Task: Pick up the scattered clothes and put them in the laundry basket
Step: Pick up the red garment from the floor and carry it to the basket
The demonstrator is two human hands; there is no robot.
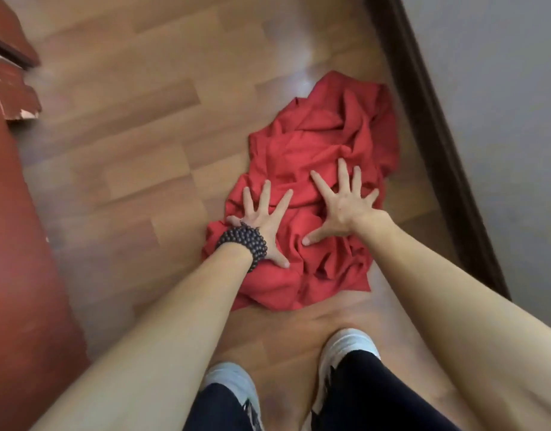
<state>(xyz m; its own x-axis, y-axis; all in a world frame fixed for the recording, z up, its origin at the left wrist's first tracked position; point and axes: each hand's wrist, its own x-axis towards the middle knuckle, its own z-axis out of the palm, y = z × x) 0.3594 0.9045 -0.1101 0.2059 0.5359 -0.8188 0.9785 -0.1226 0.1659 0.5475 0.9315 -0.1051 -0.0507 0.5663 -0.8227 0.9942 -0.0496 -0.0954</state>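
A crumpled red cloth (314,188) lies on the wood floor (143,150), near the dark skirting (429,135) at right. The left hand (265,219) and right hand (342,206) lie on it, fingers spread wide, grasping nothing.

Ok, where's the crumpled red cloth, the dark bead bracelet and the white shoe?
crumpled red cloth (324,141): head view, upper folds.
dark bead bracelet (247,244): head view, beads on the left wrist.
white shoe (349,346): head view, toe of the right one.
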